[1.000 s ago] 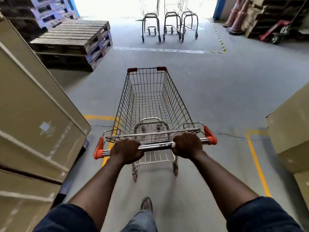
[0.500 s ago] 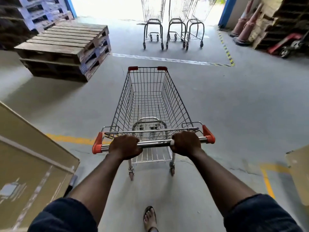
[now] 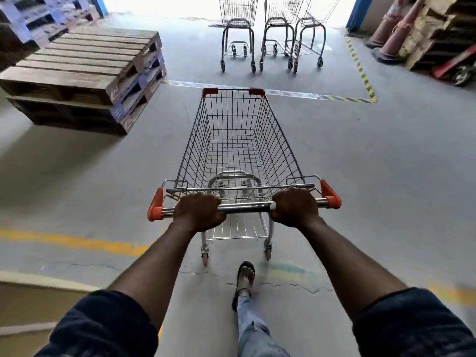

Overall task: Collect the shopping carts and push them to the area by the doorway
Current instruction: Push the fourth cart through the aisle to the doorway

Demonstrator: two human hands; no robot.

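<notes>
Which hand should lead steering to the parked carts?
Left, marginally. Left hand and right hand both grip the handle, but the parked carts stand slightly right of where the cart points; the left's push would swing it there.

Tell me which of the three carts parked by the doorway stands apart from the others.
The leftmost cart: a visible gap separates it from the middle cart, whose frame overlaps the right cart in this view.
</notes>
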